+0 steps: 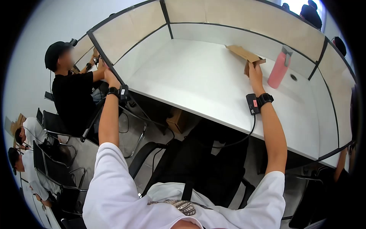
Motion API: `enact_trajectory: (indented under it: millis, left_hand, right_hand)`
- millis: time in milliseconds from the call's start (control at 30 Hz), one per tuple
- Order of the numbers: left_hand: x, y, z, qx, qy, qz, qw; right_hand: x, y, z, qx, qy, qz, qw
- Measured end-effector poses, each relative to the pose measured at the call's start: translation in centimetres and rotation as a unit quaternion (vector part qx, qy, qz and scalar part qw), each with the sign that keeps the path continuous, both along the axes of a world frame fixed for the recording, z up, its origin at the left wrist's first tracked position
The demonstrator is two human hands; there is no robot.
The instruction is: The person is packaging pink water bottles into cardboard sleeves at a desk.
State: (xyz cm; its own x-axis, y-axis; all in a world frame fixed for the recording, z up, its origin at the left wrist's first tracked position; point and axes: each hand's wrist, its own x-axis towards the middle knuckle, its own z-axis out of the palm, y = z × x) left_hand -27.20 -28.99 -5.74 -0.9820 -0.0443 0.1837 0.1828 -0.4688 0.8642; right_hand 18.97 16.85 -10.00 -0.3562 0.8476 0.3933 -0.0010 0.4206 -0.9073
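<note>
My right hand (256, 75) is closed on the near end of a folded brown cardboard piece (244, 53) over the back right of the white desk (183, 72). A pink bottle (277, 72) with a grey lid and carry loop stands upright just right of that hand. Far to the left, my left hand (110, 78) is raised at the dark end post of the desk partition (131, 30); its fingers are mostly hidden. Each wrist wears a black strap with a small black box (252, 104), and a cable runs down from the right one.
A seated person in black (72, 91) is close beyond my left hand. Black chairs (61, 124) and other people line the left side. A brown box (177, 120) sits beneath the desk. The desk has a round cable hole (293, 77) right of the bottle.
</note>
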Motion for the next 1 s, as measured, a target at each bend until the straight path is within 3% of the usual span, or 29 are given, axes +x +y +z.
enact_trajectory:
  millis: [67, 167, 400, 567, 667, 767, 867, 933, 1000]
  left_hand:
    - [0.3, 0.0, 0.3, -0.033, 0.01, 0.035, 0.999]
    - [-3.9, -0.4, -1.7, 0.005, 0.013, 0.056, 0.998]
    - [0.8, -0.9, -0.3, -0.144, 0.019, 0.117, 0.982]
    - [-1.0, -1.6, -1.3, -0.145, -0.049, 0.09, 0.984]
    - [-3.3, -1.5, -2.7, -0.101, 0.043, 0.209, 0.972]
    - [0.4, -1.5, 0.5, -0.193, 0.05, 0.439, 0.876]
    - [3.4, -0.1, 4.0, -0.016, 0.168, 0.402, 0.9]
    - [4.1, 1.8, 6.0, 0.094, 0.184, 0.245, 0.947]
    - [7.5, 5.4, 7.1, 0.105, 0.164, 0.167, 0.967]
  right_hand:
    - [0.1, -0.2, 0.1, -0.009, -0.01, 0.0, 1.0]
    - [0.3, -1.2, 0.8, -0.026, -0.01, 0.002, 1.0]
    - [-0.1, 0.2, -0.2, -0.004, -0.002, 0.005, 1.0]
    - [-0.1, -0.2, 0.2, -0.008, -0.005, -0.006, 1.0]
    - [0.0, -0.3, 0.2, -0.024, -0.009, -0.006, 1.0]
    - [0.1, -0.3, 0.3, -0.029, -0.017, -0.006, 0.999]
    - [0.0, -0.7, 0.4, -0.011, -0.011, -0.02, 1.0]
    - [-0.2, -0.2, 0.0, 0.002, -0.01, -0.029, 1.0]
    - [-0.2, 0.7, -0.3, -0.02, -0.018, -0.017, 1.0]
